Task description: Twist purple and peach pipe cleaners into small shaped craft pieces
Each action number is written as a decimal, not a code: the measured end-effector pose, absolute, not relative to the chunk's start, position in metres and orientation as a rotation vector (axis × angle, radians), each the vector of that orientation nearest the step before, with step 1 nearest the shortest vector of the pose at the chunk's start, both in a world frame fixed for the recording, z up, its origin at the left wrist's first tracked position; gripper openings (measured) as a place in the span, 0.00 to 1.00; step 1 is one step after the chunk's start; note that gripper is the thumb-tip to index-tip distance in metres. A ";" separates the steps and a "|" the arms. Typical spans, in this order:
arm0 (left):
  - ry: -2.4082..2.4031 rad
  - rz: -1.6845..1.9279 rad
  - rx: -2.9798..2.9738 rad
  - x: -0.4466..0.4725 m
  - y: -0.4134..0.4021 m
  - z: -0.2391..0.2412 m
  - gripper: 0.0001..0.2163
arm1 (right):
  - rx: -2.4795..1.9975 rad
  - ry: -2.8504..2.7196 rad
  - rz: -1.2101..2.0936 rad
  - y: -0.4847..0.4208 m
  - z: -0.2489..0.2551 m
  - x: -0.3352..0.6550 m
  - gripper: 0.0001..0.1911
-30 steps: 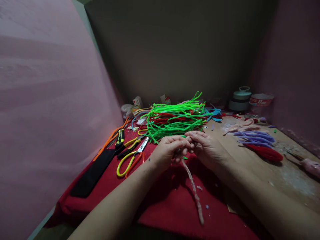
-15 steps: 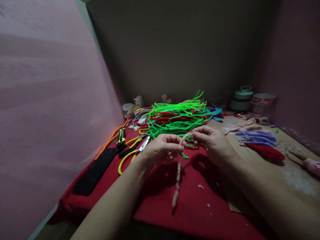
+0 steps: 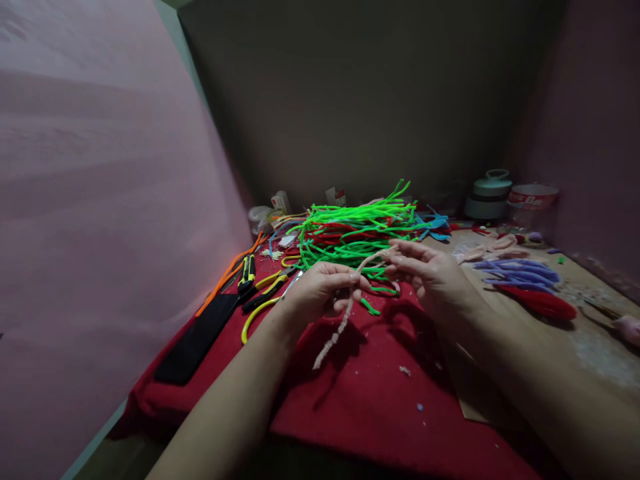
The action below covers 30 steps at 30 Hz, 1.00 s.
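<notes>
A pale pink pipe cleaner [image 3: 336,337] is stretched between my two hands above the red cloth. My left hand [image 3: 325,290] pinches it near its middle, and its ragged lower end hangs free toward the lower left. Thumb and fingers of my right hand [image 3: 423,267] are closed on its upper end. Behind my hands lies a big pile of green pipe cleaners [image 3: 350,250] with red ones [image 3: 340,231] among them. Yellow-handled scissors [image 3: 250,323] lie left of my left hand, their blades partly hidden by it.
Left on the red cloth [image 3: 360,407] are pliers [image 3: 265,293], a yellow-black cutter [image 3: 247,272], a black flat strip [image 3: 197,340] and orange pipe cleaners [image 3: 225,277]. A board at right bears purple pipe cleaners [image 3: 520,272] and a red bundle [image 3: 540,303]. Behind stands a teal-lidded container [image 3: 490,193].
The pipe cleaner's lower end has swung up and to the left. My right hand has risen slightly with the upper end, and the view has shifted a little.
</notes>
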<state>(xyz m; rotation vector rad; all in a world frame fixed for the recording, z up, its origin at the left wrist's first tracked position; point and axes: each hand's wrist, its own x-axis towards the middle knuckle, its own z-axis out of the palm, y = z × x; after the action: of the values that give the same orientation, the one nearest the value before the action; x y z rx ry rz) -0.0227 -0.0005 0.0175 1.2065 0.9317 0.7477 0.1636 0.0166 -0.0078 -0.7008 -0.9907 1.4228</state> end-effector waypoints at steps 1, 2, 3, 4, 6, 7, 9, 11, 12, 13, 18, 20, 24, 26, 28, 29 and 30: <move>0.901 0.745 1.190 -0.022 0.000 0.016 0.11 | -0.667 -1.015 1.537 0.018 -0.009 0.163 0.10; 0.875 0.738 1.178 -0.020 0.000 0.015 0.11 | -0.629 -1.031 1.616 0.018 -0.011 0.162 0.10; 0.853 0.731 1.171 -0.019 -0.001 0.013 0.11 | -0.588 -1.035 1.681 0.018 -0.013 0.161 0.11; 0.838 0.721 1.170 -0.017 -0.001 0.011 0.11 | -0.567 -1.046 1.699 0.017 -0.015 0.160 0.11; 0.823 0.693 1.170 -0.014 -0.002 0.008 0.11 | -0.563 -1.099 1.666 0.014 -0.016 0.157 0.12; 0.822 0.673 1.166 -0.012 -0.003 0.007 0.12 | -0.569 -1.131 1.637 0.012 -0.017 0.155 0.12; 0.823 0.648 1.152 -0.011 -0.003 0.004 0.13 | -0.584 -1.159 1.603 0.011 -0.017 0.154 0.11; 0.826 0.681 1.142 -0.010 -0.004 0.004 0.14 | -0.628 -1.102 1.590 0.012 -0.016 0.155 0.11; 0.831 0.717 1.142 -0.009 -0.004 0.004 0.14 | -0.658 -1.059 1.578 0.013 -0.016 0.156 0.11; 0.838 0.757 1.146 -0.008 -0.004 0.004 0.14 | -0.685 -1.019 1.557 0.015 -0.016 0.157 0.11; 0.855 0.945 1.251 0.002 -0.007 0.005 0.22 | -0.748 -0.891 1.459 0.019 -0.015 0.160 0.12; 0.860 1.030 1.312 0.006 -0.008 0.005 0.23 | -0.764 -0.860 1.454 0.018 -0.015 0.159 0.13; 0.986 1.190 1.434 0.010 -0.011 0.004 0.12 | -0.787 -0.854 1.463 0.016 -0.015 0.157 0.13; 1.069 1.264 1.456 0.010 -0.010 0.003 0.09 | -0.789 -0.857 1.465 0.015 -0.016 0.157 0.14; 1.103 1.296 1.431 0.009 -0.009 0.002 0.09 | -0.785 -0.864 1.476 0.015 -0.018 0.157 0.15; 1.100 1.294 1.413 0.009 -0.008 0.002 0.10 | -0.780 -0.873 1.490 0.015 -0.018 0.157 0.15; 1.092 1.284 1.402 0.008 -0.008 0.002 0.10 | -0.776 -0.882 1.500 0.014 -0.018 0.156 0.16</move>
<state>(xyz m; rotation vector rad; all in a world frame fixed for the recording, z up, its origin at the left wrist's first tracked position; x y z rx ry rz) 0.0079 -0.0077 0.0016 1.4018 1.0925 1.2838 0.1562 0.0140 -0.0182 -0.7765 -0.8823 1.5004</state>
